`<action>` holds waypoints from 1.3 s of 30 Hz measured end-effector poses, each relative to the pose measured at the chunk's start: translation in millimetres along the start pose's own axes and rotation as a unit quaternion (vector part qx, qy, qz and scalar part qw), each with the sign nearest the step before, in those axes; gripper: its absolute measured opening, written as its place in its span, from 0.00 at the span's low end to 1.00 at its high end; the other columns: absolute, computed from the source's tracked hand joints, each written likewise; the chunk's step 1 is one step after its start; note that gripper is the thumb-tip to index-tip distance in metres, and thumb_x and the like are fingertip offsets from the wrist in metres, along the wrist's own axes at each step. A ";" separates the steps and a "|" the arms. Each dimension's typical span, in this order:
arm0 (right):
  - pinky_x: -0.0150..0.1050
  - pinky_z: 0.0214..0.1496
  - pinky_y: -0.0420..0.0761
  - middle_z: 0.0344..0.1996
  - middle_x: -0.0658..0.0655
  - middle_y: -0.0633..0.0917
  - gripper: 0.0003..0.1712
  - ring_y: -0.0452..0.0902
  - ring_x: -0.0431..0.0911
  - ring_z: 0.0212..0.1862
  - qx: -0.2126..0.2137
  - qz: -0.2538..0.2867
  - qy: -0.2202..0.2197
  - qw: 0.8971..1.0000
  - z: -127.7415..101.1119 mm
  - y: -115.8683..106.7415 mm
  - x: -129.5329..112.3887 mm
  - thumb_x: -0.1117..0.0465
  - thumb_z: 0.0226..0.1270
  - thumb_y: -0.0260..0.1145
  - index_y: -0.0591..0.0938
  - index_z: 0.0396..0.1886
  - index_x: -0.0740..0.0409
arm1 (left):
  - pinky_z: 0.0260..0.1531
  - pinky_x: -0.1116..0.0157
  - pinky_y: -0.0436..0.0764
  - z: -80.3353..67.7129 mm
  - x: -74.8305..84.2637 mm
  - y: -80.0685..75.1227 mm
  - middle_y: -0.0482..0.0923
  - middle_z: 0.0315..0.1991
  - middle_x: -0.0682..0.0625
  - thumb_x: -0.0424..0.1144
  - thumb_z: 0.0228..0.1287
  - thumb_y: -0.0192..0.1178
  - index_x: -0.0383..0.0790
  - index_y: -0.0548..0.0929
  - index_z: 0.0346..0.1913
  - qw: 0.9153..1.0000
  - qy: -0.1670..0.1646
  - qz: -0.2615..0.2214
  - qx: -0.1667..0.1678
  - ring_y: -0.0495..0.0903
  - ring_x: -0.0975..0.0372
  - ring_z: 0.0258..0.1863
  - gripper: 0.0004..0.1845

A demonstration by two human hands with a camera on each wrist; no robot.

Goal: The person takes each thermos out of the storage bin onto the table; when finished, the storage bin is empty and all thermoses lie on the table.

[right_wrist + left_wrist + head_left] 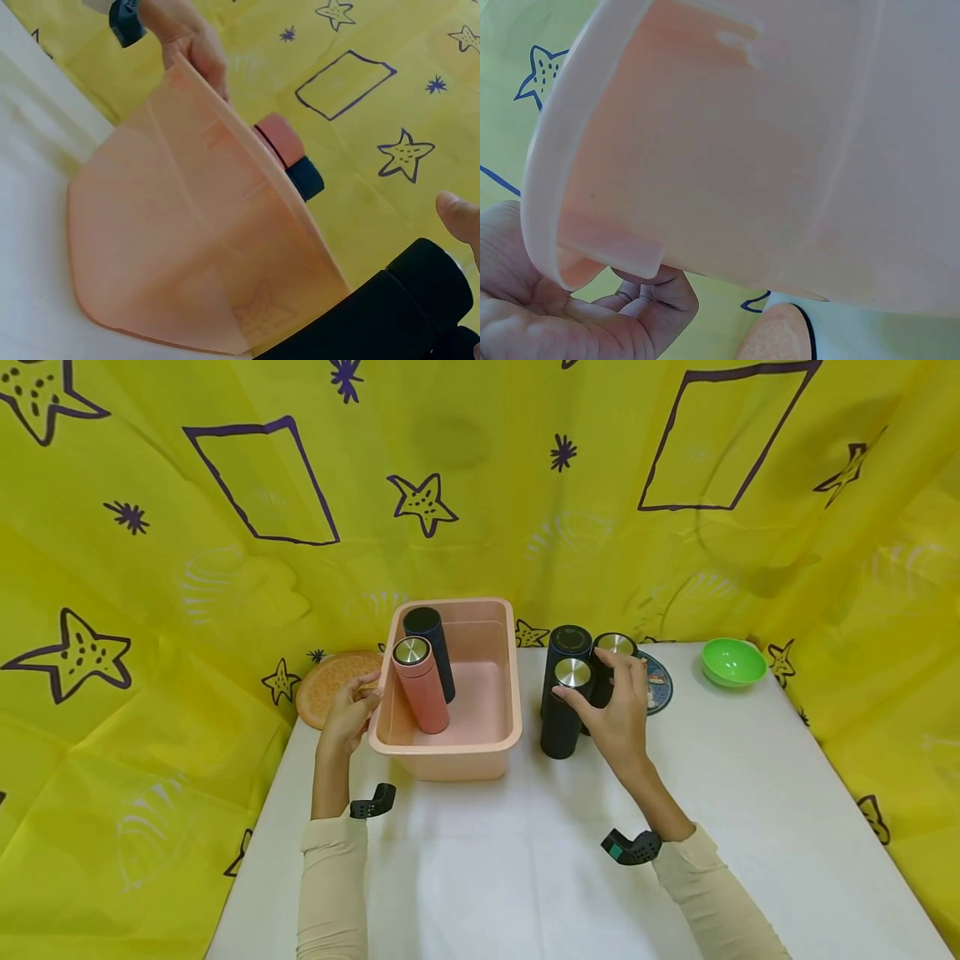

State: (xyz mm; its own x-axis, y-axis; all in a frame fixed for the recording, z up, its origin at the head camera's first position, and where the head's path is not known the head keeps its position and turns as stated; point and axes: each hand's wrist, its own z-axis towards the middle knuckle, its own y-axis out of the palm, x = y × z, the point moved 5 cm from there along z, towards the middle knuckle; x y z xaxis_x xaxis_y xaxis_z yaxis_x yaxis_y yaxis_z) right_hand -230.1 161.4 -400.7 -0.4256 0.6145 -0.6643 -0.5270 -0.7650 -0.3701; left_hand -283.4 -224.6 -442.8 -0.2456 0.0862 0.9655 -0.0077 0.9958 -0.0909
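Note:
A pink plastic tub (501, 727) stands mid-table and holds two upright flasks, one pink (423, 693) and one dark navy (433, 647). My left hand (363, 689) grips the tub's left rim, and the left wrist view shows its fingers (641, 296) curled under the rim of the tub (727, 150). To the right of the tub stand three black flasks: a front one (558, 727), a back left one (567, 643) and a back right one (615, 647). My right hand (592, 681) hovers among their tops with fingers spread, thumb by the front flask. In the right wrist view a fingertip (459, 217) is apart from the black flasks (382, 319).
A green bowl (732, 662) sits at the table's far right. A round pictured coaster (660, 685) lies behind the black flasks. An orange-slice mat (326, 689) lies left of the tub. Yellow star-patterned cloth (480, 485) surrounds the white table (480, 860).

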 end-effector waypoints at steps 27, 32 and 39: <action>0.45 0.60 0.73 0.49 0.65 0.77 0.33 0.72 0.55 0.56 0.009 0.106 -0.117 0.987 33.9 30.3 -69.1 0.64 0.47 0.80 0.79 0.55 0.65 | 0.35 0.71 0.82 1.5 -0.7 -1.2 0.71 0.41 0.49 0.31 0.74 0.49 0.37 0.64 0.72 1.000 0.006 -0.009 0.005 0.77 0.65 0.35 0.25; 0.47 0.54 0.74 0.51 0.64 0.77 0.33 0.73 0.53 0.52 -0.037 0.108 -0.111 0.987 32.1 50.1 -70.4 0.61 0.50 0.80 0.78 0.56 0.64 | 0.35 0.71 0.82 1.0 -1.2 -1.9 0.71 0.41 0.49 0.31 0.74 0.49 0.38 0.64 0.72 1.000 0.005 -0.008 0.006 0.77 0.65 0.36 0.26; 0.45 0.56 0.78 0.52 0.62 0.76 0.33 0.74 0.53 0.55 -0.122 0.121 -0.068 0.983 27.7 79.5 -63.4 0.59 0.53 0.78 0.78 0.58 0.63 | 0.34 0.71 0.82 1.5 -1.2 -1.4 0.71 0.41 0.48 0.31 0.74 0.49 0.38 0.63 0.73 1.000 0.008 -0.011 0.002 0.77 0.65 0.35 0.26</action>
State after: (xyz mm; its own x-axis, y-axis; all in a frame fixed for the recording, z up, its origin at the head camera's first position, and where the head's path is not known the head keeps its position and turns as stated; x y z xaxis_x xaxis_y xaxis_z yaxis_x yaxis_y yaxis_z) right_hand -265.3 66.9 -370.0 -0.6194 0.4158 -0.6659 -0.2127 -0.9054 -0.3675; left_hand -284.5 -226.2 -444.2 -0.2305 0.0653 0.9709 -0.0176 0.9973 -0.0713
